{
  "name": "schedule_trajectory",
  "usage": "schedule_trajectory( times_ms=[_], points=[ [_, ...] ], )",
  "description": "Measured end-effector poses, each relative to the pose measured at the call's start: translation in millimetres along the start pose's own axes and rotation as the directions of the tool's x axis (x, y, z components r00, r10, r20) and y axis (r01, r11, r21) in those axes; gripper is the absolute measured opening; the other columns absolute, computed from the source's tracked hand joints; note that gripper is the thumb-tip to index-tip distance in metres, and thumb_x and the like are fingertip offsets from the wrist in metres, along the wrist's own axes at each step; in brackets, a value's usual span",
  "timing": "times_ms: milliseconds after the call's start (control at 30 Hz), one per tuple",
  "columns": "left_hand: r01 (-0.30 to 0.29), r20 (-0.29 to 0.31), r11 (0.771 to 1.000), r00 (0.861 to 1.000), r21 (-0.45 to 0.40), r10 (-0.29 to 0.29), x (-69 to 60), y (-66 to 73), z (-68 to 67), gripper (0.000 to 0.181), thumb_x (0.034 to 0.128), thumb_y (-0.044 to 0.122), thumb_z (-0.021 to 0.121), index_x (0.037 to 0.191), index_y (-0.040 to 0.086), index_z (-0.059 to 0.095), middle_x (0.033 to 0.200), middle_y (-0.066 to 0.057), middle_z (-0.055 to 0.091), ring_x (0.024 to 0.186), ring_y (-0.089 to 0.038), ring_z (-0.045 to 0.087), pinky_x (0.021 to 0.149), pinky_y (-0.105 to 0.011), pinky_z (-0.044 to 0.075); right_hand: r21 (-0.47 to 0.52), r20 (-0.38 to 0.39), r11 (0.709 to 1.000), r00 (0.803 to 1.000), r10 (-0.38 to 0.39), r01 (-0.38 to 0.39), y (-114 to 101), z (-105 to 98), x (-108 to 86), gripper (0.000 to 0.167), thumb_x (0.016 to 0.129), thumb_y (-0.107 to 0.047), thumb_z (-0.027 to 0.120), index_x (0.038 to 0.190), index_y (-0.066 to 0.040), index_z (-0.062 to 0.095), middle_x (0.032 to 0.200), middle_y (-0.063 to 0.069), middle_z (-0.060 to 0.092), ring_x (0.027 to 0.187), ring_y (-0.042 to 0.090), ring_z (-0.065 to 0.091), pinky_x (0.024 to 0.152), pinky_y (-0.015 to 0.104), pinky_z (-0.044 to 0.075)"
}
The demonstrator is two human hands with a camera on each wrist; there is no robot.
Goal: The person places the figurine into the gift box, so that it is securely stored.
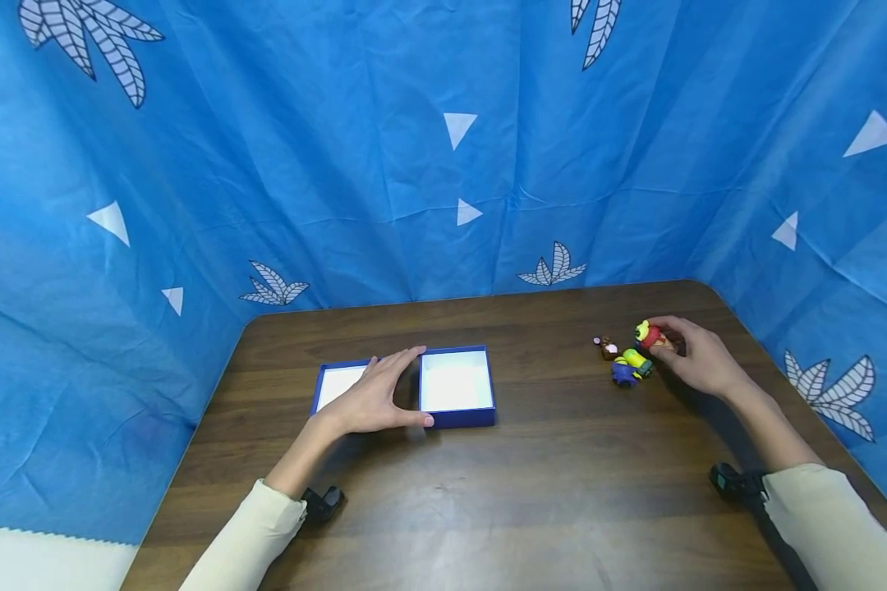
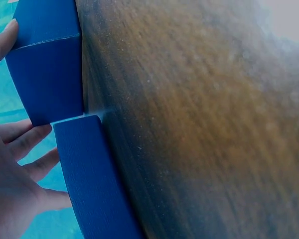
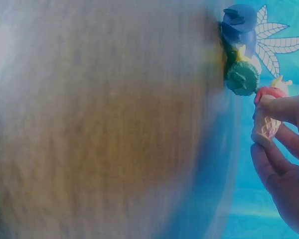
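My left hand spans the left side of an open blue box with a white inside. Its thumb touches the front left corner, with fingertips at the back left corner. Partly under this hand lies a second blue box part, also white inside. At the right, my right hand pinches a small toy figure with a waffle-cone body and a red and yellow top. Close by are a blue toy figure, a yellow-green one and a brown one.
All this stands on a dark wooden table. Blue patterned cloth hangs behind and along both sides of it. Each wrist wears a black camera, such as the right one.
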State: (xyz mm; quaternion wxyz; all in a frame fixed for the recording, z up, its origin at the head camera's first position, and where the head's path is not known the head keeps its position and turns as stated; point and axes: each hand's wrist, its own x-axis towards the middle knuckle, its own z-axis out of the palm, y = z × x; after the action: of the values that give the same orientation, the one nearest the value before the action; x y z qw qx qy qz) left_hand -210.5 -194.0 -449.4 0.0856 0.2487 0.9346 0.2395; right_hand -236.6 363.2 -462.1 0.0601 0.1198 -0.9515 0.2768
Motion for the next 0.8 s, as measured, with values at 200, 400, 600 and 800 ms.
schedule_trajectory(
  times_ms=[200,400,600,800],
  points=[
    [-0.001,0.000,1.000,1.000,0.004,0.001,-0.1,-0.2,0.3,0.120,0.0795,0.074,0.083,0.172,0.024,0.025,0.177,-0.008,0.035,0.166,-0.033,0.031,0.130,-0.077,0.013,0.007,-0.013,1.000,1.000,-0.001,0.001,-3,0,-0.4,0.048,0.105,-0.018,0.072,0.146,0.003,0.057,0.127,0.032,0.067,0.103,0.042,0.068,0.071,0.017,0.049],
    [0.002,-0.002,1.000,1.000,-0.006,-0.002,-0.5,0.3,0.5,0.119,0.0794,0.074,0.083,0.172,0.026,0.026,0.177,-0.007,0.035,0.166,-0.032,0.032,0.130,-0.077,0.012,0.018,-0.023,1.000,1.000,-0.010,0.010,-6,-1,-0.8,0.047,0.105,-0.018,0.071,0.145,0.003,0.056,0.127,0.032,0.067,0.106,0.045,0.068,0.079,0.036,0.059],
    [0.001,0.001,1.000,1.000,-0.006,-0.001,-0.6,0.1,0.0,0.119,0.0801,0.073,0.083,0.172,0.025,0.025,0.177,-0.008,0.035,0.165,-0.034,0.032,0.130,-0.078,0.012,0.035,-0.047,0.999,0.999,-0.008,0.009,-8,-2,-2.5,0.047,0.105,-0.022,0.072,0.142,0.004,0.056,0.124,0.031,0.068,0.105,0.046,0.070,0.079,0.027,0.057],
    [0.004,0.002,1.000,1.000,0.001,-0.004,0.5,-0.7,0.4,0.120,0.0799,0.074,0.083,0.172,0.024,0.025,0.177,-0.008,0.034,0.165,-0.033,0.032,0.131,-0.077,0.012,0.078,-0.064,0.997,0.998,0.026,-0.021,-12,-4,-3.5,0.050,0.104,-0.026,0.074,0.139,0.004,0.056,0.120,0.030,0.068,0.102,0.044,0.070,0.071,0.013,0.049]
  ],
)
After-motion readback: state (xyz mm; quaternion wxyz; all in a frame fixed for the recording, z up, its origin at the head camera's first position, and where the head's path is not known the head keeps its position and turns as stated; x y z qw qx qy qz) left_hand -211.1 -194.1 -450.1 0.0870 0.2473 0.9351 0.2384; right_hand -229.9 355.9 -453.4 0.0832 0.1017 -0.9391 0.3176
